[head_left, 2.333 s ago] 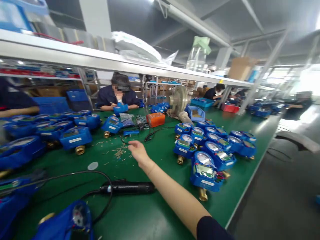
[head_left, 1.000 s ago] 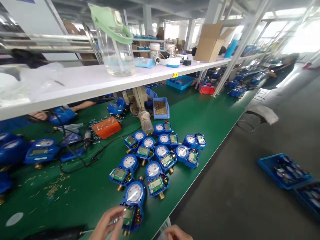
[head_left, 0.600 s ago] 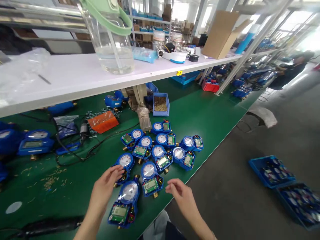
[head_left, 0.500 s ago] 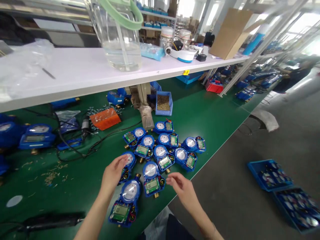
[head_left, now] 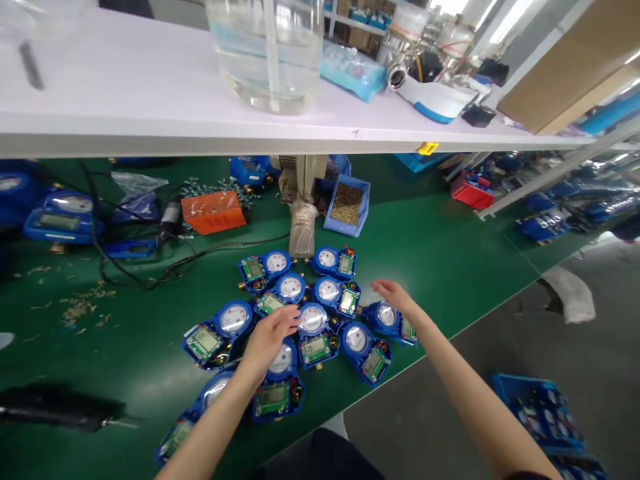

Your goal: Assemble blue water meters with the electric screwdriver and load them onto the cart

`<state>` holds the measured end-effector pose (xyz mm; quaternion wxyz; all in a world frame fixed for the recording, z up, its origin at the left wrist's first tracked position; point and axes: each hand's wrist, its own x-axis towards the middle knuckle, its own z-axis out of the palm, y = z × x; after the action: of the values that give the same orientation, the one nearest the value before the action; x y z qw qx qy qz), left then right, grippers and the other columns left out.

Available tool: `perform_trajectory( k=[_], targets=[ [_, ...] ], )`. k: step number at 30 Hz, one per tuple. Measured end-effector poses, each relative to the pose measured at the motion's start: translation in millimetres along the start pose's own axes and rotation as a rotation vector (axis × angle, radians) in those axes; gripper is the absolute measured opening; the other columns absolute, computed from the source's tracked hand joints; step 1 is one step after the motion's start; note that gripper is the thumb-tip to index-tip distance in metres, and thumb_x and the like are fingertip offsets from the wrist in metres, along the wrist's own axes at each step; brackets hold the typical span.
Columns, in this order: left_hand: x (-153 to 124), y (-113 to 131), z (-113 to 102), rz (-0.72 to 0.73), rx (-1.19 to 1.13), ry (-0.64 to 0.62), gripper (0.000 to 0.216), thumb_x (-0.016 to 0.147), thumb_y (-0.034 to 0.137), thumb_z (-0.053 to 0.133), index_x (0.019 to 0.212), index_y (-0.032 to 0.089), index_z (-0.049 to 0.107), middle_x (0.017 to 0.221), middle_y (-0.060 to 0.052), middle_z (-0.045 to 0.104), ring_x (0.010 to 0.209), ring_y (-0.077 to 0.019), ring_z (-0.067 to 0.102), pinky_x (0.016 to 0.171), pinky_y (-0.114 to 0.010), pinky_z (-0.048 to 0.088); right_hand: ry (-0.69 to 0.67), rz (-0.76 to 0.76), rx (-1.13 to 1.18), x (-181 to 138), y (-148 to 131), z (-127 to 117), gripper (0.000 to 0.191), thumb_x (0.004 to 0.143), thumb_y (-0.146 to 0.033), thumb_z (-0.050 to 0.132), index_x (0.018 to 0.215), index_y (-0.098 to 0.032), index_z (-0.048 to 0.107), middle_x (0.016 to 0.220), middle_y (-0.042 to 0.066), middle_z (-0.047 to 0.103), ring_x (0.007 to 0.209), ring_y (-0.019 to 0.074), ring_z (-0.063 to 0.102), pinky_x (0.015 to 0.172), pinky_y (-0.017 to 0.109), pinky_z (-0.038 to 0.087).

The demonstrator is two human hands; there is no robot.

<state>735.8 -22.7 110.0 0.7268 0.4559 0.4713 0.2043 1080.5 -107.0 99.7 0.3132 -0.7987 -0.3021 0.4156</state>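
- Left hand (head_left: 273, 331): fingers loosely bent, nothing seen in its grip; fingertips at the dial edge of the central meter (head_left: 315, 348), contact cannot be told.
- Right hand (head_left: 399, 299): fingers parted, apparently holding nothing; right-hand meter (head_left: 386, 314) lies just beside it, on the near side.
- Blue bin (head_left: 356, 227) of small parts: beyond both hands, between them.
- Judged: among close-set meters, fingers do best on blue housings, off exposed boards and wires; left forearm needs clearance over meters beneath.
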Motion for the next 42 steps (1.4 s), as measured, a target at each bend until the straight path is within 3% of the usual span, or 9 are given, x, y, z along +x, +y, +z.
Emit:
perform_trajectory(
  k=[4, 7, 11, 14, 17, 24, 30, 36, 42],
  targets=[
    [6, 7, 59, -0.126, -0.086, 0.06, 0.054, 0.084, 0.047, 0.056, 0.121, 0.009, 0.052, 0.123, -0.02, 0.063, 0.093, -0.0235, 0.07, 0.078, -0.035, 0.058, -0.292, 0.058, 0.071, 59, 9, -7, 0.035, 0.069, -0.048, 0.074, 0.081, -0.015, 0.073, 0.086, 0.01, 0.075, 0.083, 0.0231, 0.066, 0.087, 0.041, 0.051],
    [12, 5, 98, -0.225, -0.108, 0.118, 0.05, 0.084, 0.041, 0.057, 0.123, 0.011, 0.048, 0.129, -0.021, 0.058, 0.077, -0.0194, 0.072, 0.058, -0.027, 0.057, -0.492, 0.097, 0.128, 88, 14, -2, 0.035, 0.066, -0.049, 0.077, 0.077, -0.016, 0.071, 0.079, 0.007, 0.074, 0.079, 0.0203, 0.065, 0.084, 0.039, 0.052],
    [12, -5, 144, -0.318, -0.137, 0.213, 0.052, 0.086, 0.039, 0.054, 0.13, 0.014, 0.041, 0.137, -0.024, 0.05, 0.048, -0.0122, 0.065, 0.032, -0.02, 0.036, -0.801, 0.17, 0.189, 113, 25, 13, 0.044, 0.062, -0.05, 0.08, 0.083, -0.013, 0.07, 0.082, 0.007, 0.072, 0.081, 0.0194, 0.065, 0.085, 0.04, 0.052],
    [14, -11, 171, -0.375, -0.182, 0.294, 0.057, 0.088, 0.043, 0.052, 0.133, 0.01, 0.038, 0.123, -0.026, 0.059, 0.038, -0.0101, 0.059, 0.03, -0.02, 0.024, -0.984, 0.211, 0.256, 122, 34, 24, 0.052, 0.059, -0.053, 0.081, 0.089, -0.013, 0.068, 0.088, 0.007, 0.071, 0.086, 0.0186, 0.066, 0.09, 0.04, 0.05],
    [25, -15, 185, -0.407, -0.256, 0.371, 0.061, 0.089, 0.052, 0.049, 0.133, 0.009, 0.038, 0.106, -0.021, 0.066, 0.038, -0.0093, 0.055, 0.033, -0.02, 0.024, -1.08, 0.231, 0.344, 125, 41, 31, 0.058, 0.058, -0.056, 0.08, 0.097, -0.015, 0.066, 0.095, 0.006, 0.07, 0.093, 0.0186, 0.065, 0.095, 0.039, 0.048],
    [54, -26, 189, -0.371, -0.372, 0.5, 0.056, 0.089, 0.06, 0.045, 0.116, 0.012, 0.051, 0.069, -0.003, 0.061, 0.036, -0.0068, 0.045, 0.036, -0.019, 0.022, -1.091, 0.273, 0.467, 125, 58, 38, 0.056, 0.061, -0.047, 0.084, 0.104, -0.02, 0.059, 0.103, 0.003, 0.069, 0.1, 0.0171, 0.064, 0.1, 0.036, 0.045],
    [55, -26, 194, -0.339, -0.35, 0.581, 0.067, 0.088, 0.056, 0.048, 0.138, 0.011, 0.04, 0.045, 0.008, 0.043, 0.033, -0.0084, 0.037, 0.038, -0.019, 0.019, -1.071, 0.278, 0.49, 117, 62, 40, 0.067, 0.056, -0.051, 0.085, 0.107, -0.021, 0.054, 0.105, 0.006, 0.067, 0.094, 0.0193, 0.065, 0.088, 0.037, 0.05],
    [55, -30, 197, -0.331, -0.351, 0.599, 0.069, 0.086, 0.036, 0.053, 0.146, 0.009, 0.03, 0.042, 0.009, 0.041, 0.032, -0.0094, 0.037, 0.038, -0.019, 0.02, -0.999, 0.209, 0.448, 103, 56, 41, 0.065, 0.056, -0.057, 0.083, 0.103, -0.021, 0.055, 0.098, 0.005, 0.068, 0.089, 0.0209, 0.066, 0.085, 0.038, 0.051],
    [43, -31, 199, -0.309, -0.364, 0.591, 0.07, 0.084, 0.03, 0.054, 0.147, 0.014, 0.028, 0.045, 0.009, 0.043, 0.033, -0.0092, 0.038, 0.038, -0.019, 0.023, -0.945, 0.099, 0.356, 92, 45, 34, 0.071, 0.048, -0.062, 0.084, 0.099, -0.019, 0.059, 0.095, 0.006, 0.069, 0.094, 0.0243, 0.064, 0.09, 0.042, 0.049]
  ],
)
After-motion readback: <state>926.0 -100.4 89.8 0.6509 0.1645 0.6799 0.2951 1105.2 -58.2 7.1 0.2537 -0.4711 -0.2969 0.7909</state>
